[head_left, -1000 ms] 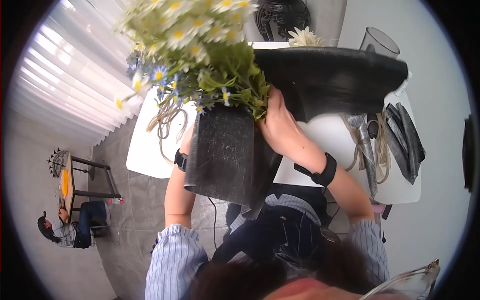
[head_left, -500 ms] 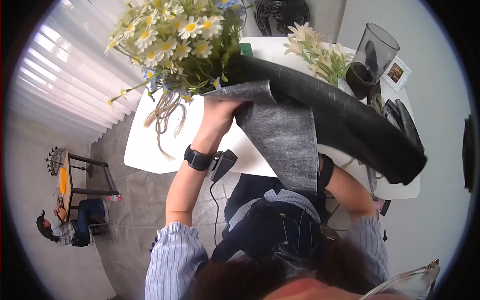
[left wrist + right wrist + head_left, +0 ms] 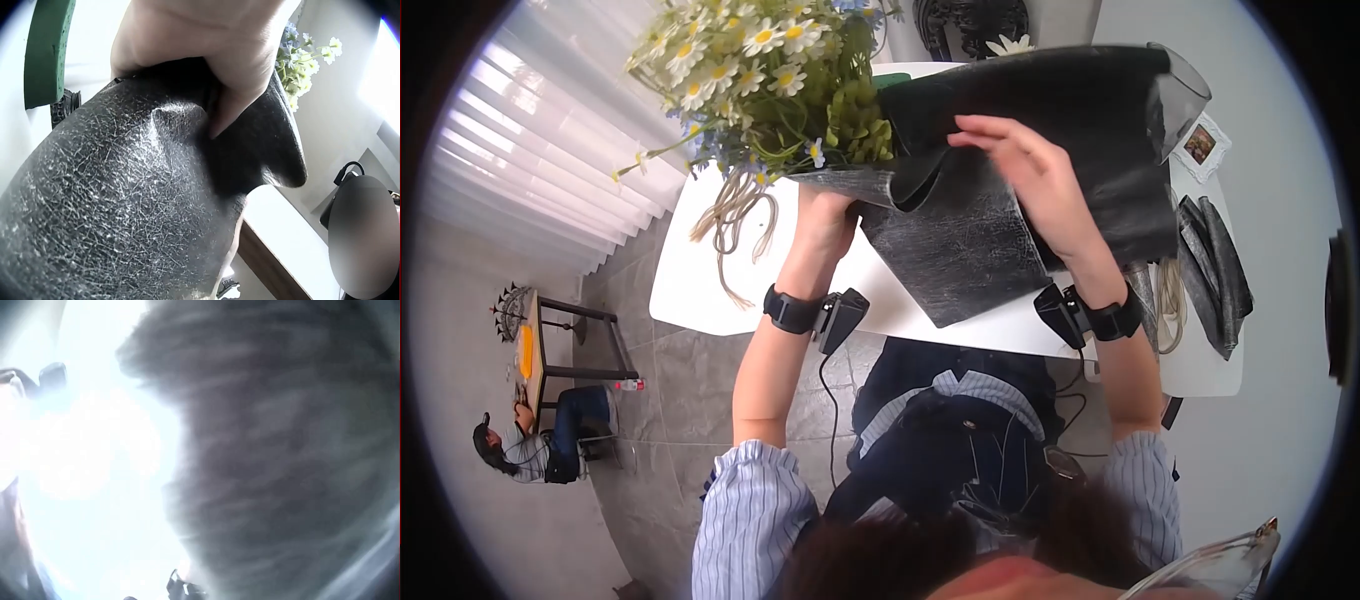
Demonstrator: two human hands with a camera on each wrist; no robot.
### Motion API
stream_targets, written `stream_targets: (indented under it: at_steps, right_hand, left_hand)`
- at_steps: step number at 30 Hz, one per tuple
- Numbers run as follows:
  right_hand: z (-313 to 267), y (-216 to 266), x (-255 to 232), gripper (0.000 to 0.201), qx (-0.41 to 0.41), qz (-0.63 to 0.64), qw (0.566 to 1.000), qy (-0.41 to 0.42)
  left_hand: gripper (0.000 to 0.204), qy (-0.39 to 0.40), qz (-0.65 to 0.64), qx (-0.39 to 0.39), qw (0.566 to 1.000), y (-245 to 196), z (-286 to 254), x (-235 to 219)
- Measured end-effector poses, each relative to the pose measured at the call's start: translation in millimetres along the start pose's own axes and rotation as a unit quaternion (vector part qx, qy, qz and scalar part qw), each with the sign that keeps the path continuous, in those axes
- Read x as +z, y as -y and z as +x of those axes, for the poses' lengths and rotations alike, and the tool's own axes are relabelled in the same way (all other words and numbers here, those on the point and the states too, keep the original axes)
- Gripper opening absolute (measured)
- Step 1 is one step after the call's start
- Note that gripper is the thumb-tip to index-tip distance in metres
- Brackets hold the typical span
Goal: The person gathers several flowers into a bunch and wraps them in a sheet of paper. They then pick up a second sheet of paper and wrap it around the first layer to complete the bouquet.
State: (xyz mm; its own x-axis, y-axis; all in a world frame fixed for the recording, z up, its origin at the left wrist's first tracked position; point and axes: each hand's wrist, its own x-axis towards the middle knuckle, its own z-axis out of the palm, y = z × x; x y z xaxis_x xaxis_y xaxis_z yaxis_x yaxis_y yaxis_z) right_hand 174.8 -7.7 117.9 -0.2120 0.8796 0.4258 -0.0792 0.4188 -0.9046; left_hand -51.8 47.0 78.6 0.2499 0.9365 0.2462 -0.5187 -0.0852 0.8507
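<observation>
A bunch of white daisies [image 3: 720, 75] with small blue flowers and green leaves leans to the upper left in the head view. Black wrapping paper [image 3: 960, 250] is folded about its lower part, with a wide flap spread to the right. My left hand [image 3: 825, 222] grips the gathered paper just below the flowers; in the left wrist view its thumb presses into the scratched-looking black sheet [image 3: 125, 200]. The stems are hidden inside. My right hand [image 3: 1045, 190] hovers over the flap, fingers loosely extended, holding nothing. Blurred dark paper [image 3: 287, 450] fills much of the right wrist view.
On the white table [image 3: 690, 290] lie tan cords [image 3: 735, 235] at left and rolled black sheets [image 3: 1215, 275] at right. Behind the flap stand a clear vase [image 3: 1188, 100] and a white picture frame [image 3: 1200, 148]. A green block [image 3: 47, 56] lies beyond the paper.
The bouquet has tipped left, with my left hand now at its neck. My right hand has come out from behind the paper to above it, and the right flap has spread upward.
</observation>
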Motion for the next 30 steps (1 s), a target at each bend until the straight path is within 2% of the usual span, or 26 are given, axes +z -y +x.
stream_targets:
  at_steps: [1, 3, 5, 6, 7, 9, 12, 15, 17, 18, 21, 24, 27, 28, 30]
  right_hand:
    - [0.9, 3.5, -2.2, 0.047, 0.014, 0.035, 0.999, 0.021]
    - [-0.5, 18.0, -0.1, 0.067, 0.016, 0.164, 0.985, 0.050]
    - [-7.0, 35.3, -3.3, 0.075, 0.113, -0.042, 0.990, 0.071]
    - [-9.5, 34.2, -5.4, 0.081, 0.149, -0.067, 0.986, 0.025]
    - [-15.3, 31.3, -10.4, 0.076, 0.154, -0.096, 0.983, -0.018]
    - [-33.1, 21.8, -20.0, 0.068, 0.163, 0.031, 0.978, -0.127]
    - [-65.8, -19.6, -8.9, 0.057, 0.122, 0.191, 0.952, -0.205]
    - [-87.6, -37.1, 9.2, 0.048, 0.149, 0.148, 0.964, -0.162]
    - [-87.6, -39.8, 25.9, 0.040, 0.073, -0.074, 0.976, -0.192]
    - [-86.8, -41.1, 33.8, 0.036, 0.035, -0.184, 0.961, -0.202]
    - [-77.9, -47.9, 44.2, 0.034, -0.068, -0.360, 0.898, -0.245]
    - [-80.0, -57.3, 30.7, 0.029, -0.102, -0.202, 0.938, -0.264]
    - [-85.3, -51.1, 14.3, 0.022, 0.042, 0.022, 0.960, -0.276]
    - [-86.3, -53.1, 12.4, 0.017, 0.028, -0.008, 0.964, -0.265]
    - [-88.9, -49.7, 13.2, 0.016, 0.077, 0.031, 0.964, -0.254]
  left_hand:
    - [0.042, -0.004, 0.014, -0.002, 1.000, -1.1, -0.9, 2.1]
    - [0.038, -0.046, 0.036, 0.014, 0.998, -6.3, -1.4, 11.8]
    - [0.036, -0.070, 0.063, 0.010, 0.996, -6.1, 5.3, 10.2]
    - [0.032, -0.104, 0.031, 0.000, 0.994, -7.4, 10.5, 13.1]
    - [0.031, -0.114, 0.018, 0.010, 0.993, -10.7, 13.6, 14.7]
    - [0.029, -0.134, -0.010, 0.034, 0.990, -18.9, 19.9, 18.9]
    - [0.026, -0.152, -0.031, 0.043, 0.987, -21.3, 27.2, 14.6]
    - [0.027, -0.149, -0.049, 0.069, 0.985, -21.4, 33.5, 17.2]
    - [0.027, -0.163, -0.072, 0.077, 0.981, -22.7, 33.3, 22.7]
    - [0.027, -0.166, -0.086, 0.075, 0.979, -23.1, 31.5, 24.8]
    - [0.027, -0.177, -0.116, 0.067, 0.975, -24.7, 27.5, 33.0]
    - [0.028, -0.190, -0.120, 0.063, 0.972, -27.6, 24.6, 33.6]
    - [0.029, -0.179, -0.120, 0.068, 0.974, -29.3, 22.7, 26.8]
    - [0.029, -0.180, -0.121, 0.069, 0.974, -29.9, 23.0, 26.6]
    - [0.029, -0.182, -0.124, 0.068, 0.973, -31.2, 24.3, 27.3]
